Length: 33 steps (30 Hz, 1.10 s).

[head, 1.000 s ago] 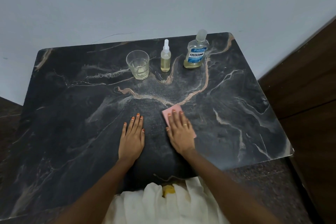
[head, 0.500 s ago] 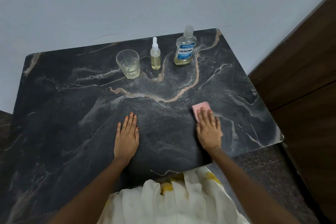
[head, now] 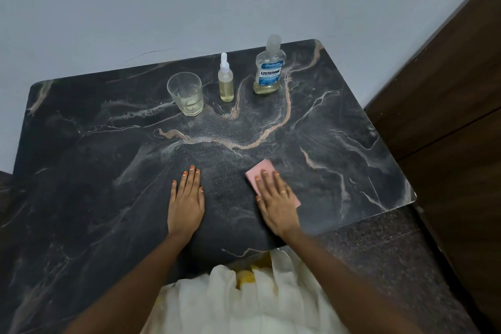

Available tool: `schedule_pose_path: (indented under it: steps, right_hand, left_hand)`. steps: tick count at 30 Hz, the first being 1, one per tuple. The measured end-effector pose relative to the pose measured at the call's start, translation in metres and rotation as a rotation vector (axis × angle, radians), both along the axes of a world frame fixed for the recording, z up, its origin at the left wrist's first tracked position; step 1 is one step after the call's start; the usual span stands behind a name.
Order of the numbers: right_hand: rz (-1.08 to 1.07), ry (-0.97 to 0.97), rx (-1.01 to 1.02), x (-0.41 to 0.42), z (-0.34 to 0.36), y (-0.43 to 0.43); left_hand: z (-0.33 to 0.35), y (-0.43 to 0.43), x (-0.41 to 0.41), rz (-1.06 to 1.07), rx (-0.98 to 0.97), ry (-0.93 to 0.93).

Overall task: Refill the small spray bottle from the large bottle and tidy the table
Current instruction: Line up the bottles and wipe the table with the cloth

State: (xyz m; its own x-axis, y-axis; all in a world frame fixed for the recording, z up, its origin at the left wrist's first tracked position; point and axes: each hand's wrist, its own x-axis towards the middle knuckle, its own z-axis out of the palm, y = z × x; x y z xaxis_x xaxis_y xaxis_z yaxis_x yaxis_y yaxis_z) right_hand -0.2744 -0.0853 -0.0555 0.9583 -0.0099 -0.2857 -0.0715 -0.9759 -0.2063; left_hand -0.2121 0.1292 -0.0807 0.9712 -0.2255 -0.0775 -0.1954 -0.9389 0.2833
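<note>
Dim, even indoor light; soft shadows; sharp centre; wide-angle bending at the edges; no glare.

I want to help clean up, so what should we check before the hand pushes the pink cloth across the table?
1. Right hand pressing flat on the pink cloth: ok.
2. Left hand flat on the table, apart from the cloth: ok.
3. Small spray bottle upright with its top on: ok.
4. Large bottle upright and capped: ok.
5. Glass upright at the back, away from the cloth: ok.
6. No wet spots left on the table: cannot tell.
</note>
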Motion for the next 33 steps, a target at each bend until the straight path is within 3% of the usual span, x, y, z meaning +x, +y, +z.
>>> schedule_pose_path:
  steps: [7,15,20,28,33]
  right_hand:
    - [0.14,-0.074,-0.089,-0.026,0.007,-0.009]
    - [-0.356,-0.081,-0.087,-0.015,-0.001,-0.108]
    - [-0.451,-0.022,-0.104,0.006,0.001,-0.098]
    - [-0.105,-0.018,-0.032,0.02,0.0,-0.026]
    - [-0.133,-0.159,-0.042,-0.007,0.004,-0.043]
  left_hand:
    - [0.0,0.001,0.0,-0.006,0.003,-0.002]
    - [0.0,0.001,-0.001,-0.008,-0.003,0.0]
    - [0.0,0.001,-0.001,-0.001,0.003,0.002]
    - [0.001,0.001,-0.001,-0.01,0.011,-0.002]
    - [0.001,0.002,0.0,-0.014,0.011,0.002]
